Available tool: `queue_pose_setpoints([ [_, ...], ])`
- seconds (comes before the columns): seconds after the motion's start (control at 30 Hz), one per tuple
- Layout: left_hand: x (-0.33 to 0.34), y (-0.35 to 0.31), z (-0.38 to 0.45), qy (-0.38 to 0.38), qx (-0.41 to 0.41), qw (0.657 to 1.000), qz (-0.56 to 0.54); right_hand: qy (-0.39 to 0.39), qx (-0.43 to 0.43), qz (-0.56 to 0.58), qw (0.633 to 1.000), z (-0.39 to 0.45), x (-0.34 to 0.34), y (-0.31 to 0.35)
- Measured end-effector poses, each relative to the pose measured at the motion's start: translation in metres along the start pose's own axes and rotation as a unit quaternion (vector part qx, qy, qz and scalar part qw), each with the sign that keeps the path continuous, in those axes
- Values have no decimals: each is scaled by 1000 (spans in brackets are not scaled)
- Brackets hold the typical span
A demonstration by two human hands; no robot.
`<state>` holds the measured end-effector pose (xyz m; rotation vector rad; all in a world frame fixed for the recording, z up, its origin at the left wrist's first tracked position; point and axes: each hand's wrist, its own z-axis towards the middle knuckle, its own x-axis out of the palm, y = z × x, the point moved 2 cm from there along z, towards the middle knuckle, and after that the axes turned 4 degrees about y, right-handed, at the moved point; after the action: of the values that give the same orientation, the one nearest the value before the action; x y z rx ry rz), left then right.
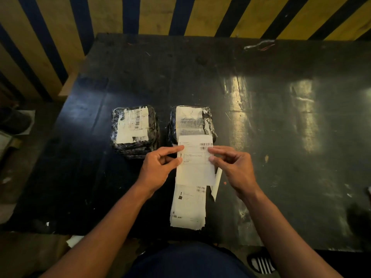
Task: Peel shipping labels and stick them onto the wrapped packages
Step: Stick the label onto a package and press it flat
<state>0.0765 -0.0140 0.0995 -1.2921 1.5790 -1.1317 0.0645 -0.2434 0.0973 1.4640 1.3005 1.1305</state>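
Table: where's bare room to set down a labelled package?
The table's whole right side, right of the right package, is bare; so is the far strip behind both packages. It's crowded at centre: the left package, label stack and both hands.

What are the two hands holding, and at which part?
Both hold one white paper shipping label: left hand pinches its left edge, right hand its right edge.

Two wrapped packages [134, 131] [191, 122] are blocking the middle of the black table [281, 137], a label stack [188, 207] is crowding the near edge; the right side is lying open.
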Motion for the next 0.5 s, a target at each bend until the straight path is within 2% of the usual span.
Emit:
queue_pose_setpoints([
  [0.27, -5, 1, 19, -30, 39, 998, 31, -22, -72, -104, 992, 18, 3, 0],
  [0.5, -3, -12, 52, -53, 92, 982, 158, -52, -85, -191, 976, 58, 10, 0],
])
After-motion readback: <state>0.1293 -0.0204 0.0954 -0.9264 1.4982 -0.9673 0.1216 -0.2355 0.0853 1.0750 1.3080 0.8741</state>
